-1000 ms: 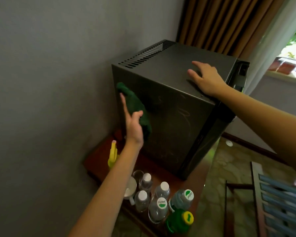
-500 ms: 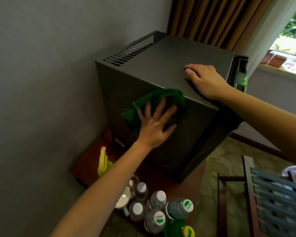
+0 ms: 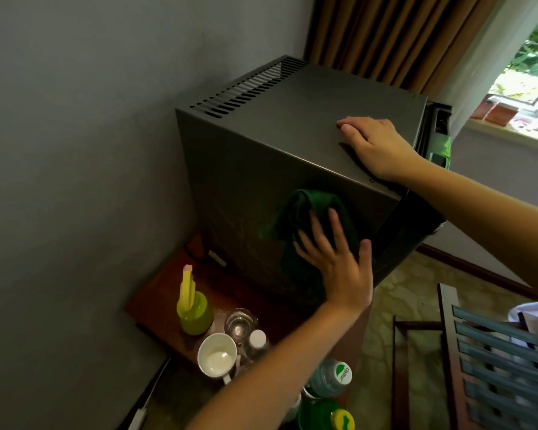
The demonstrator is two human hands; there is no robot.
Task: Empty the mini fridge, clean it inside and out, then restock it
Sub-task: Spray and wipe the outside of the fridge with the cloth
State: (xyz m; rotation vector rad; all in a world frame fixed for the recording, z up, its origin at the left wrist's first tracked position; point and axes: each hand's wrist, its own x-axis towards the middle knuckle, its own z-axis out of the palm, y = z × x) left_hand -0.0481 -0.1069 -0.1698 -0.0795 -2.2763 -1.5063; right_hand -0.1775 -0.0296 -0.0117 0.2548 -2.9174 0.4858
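A dark grey mini fridge [image 3: 246, 169] stands on a low wooden table [image 3: 156, 293] against the wall, its door at the right hanging ajar. My left hand [image 3: 339, 262] presses a green cloth [image 3: 302, 218] flat against the fridge's side panel, near its front edge. My right hand [image 3: 376, 144] lies palm down on the top of the fridge near the front corner, holding nothing.
On the table in front of the fridge stand a yellow-green spray bottle [image 3: 193, 305], a white mug [image 3: 216, 358], a glass [image 3: 239, 324], several water bottles [image 3: 330, 380] and a green bottle [image 3: 326, 417]. A wooden slatted chair [image 3: 491, 361] is at the right. Brown curtains [image 3: 385, 35] hang behind.
My left hand has wiped the green cloth from the rear of the side panel toward its front edge and lower down. The right hand stays on the fridge top.
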